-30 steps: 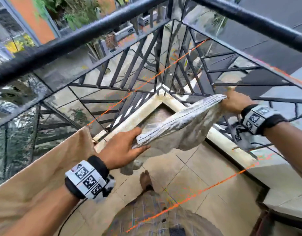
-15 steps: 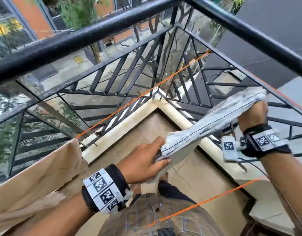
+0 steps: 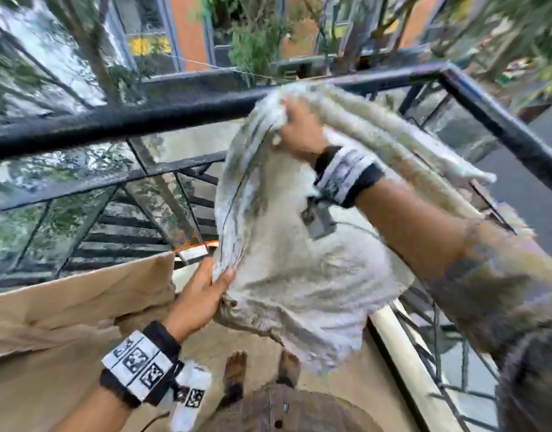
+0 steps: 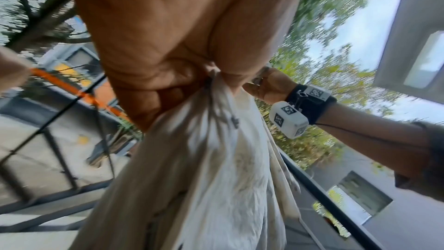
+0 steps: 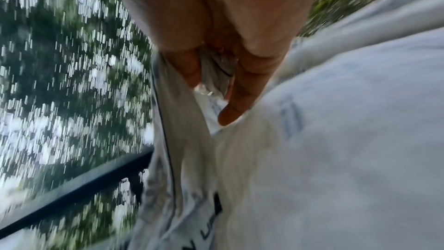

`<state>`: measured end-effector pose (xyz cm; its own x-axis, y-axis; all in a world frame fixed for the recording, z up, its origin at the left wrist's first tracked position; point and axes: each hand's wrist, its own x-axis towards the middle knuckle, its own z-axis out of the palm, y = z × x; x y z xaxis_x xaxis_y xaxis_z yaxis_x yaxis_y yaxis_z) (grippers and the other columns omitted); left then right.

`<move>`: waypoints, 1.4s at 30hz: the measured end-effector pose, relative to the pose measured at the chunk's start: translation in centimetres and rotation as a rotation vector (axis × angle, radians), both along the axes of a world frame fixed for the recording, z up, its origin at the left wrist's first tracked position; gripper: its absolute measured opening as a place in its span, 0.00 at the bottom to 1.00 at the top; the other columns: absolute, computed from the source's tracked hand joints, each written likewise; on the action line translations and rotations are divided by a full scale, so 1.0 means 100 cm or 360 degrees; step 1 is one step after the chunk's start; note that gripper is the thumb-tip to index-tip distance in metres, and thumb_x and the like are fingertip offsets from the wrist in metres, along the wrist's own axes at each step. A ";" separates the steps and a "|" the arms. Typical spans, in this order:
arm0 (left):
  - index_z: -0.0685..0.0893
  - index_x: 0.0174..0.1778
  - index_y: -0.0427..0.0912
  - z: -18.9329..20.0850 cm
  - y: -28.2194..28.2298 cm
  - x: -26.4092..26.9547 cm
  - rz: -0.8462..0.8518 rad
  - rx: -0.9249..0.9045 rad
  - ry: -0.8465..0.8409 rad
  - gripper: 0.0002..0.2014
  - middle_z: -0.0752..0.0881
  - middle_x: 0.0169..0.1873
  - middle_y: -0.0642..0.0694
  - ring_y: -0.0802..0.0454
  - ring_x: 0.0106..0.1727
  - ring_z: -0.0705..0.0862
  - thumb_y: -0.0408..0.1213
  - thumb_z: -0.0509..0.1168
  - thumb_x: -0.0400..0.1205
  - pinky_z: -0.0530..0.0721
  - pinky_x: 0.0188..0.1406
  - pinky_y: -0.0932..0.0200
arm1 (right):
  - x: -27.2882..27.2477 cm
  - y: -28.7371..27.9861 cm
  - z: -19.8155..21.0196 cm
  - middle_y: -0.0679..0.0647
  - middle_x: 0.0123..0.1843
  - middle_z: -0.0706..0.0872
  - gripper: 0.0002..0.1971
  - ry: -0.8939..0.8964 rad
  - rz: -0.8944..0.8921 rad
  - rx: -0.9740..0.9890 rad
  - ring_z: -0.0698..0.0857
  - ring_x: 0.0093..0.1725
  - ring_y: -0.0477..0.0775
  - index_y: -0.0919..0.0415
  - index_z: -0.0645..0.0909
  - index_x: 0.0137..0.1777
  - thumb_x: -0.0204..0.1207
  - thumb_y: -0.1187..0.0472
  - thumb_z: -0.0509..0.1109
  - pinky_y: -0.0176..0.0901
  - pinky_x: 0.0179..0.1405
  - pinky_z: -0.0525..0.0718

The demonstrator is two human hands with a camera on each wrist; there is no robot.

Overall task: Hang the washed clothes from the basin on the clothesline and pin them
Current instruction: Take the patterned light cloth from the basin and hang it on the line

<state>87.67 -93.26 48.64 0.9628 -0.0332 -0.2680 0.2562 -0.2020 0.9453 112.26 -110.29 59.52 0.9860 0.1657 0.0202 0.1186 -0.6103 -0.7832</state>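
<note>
both hands grip a pale cloth (image 3: 299,275) mid-frame. the right hand (image 3: 301,130) pinches its top edge by the railing (image 3: 112,123) (blurred), and the left hand (image 3: 200,296) clutches the lower edge.

A person's right hand (image 3: 299,129) is reaching up toward 12 o'clock, forearm angling in from 4 o'clock, fingers gripping a pale garment (image 3: 287,263). The left hand (image 3: 203,294), lower at 7 o'clock, is pinching its bottom edge.
</note>
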 end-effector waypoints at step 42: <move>0.79 0.43 0.48 -0.096 -0.020 0.010 0.0914 -0.0355 0.0888 0.06 0.87 0.44 0.45 0.49 0.43 0.86 0.32 0.64 0.84 0.85 0.50 0.51 | -0.025 -0.275 -0.255 0.46 0.40 0.82 0.04 0.0923 -0.1081 0.0723 0.80 0.39 0.45 0.53 0.79 0.48 0.82 0.55 0.65 0.42 0.38 0.78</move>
<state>88.63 -95.29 39.07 0.5735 0.3143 -0.7565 0.7054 0.2801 0.6511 109.81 -137.83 33.97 0.7462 -0.3400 -0.5723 -0.6182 -0.0353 -0.7852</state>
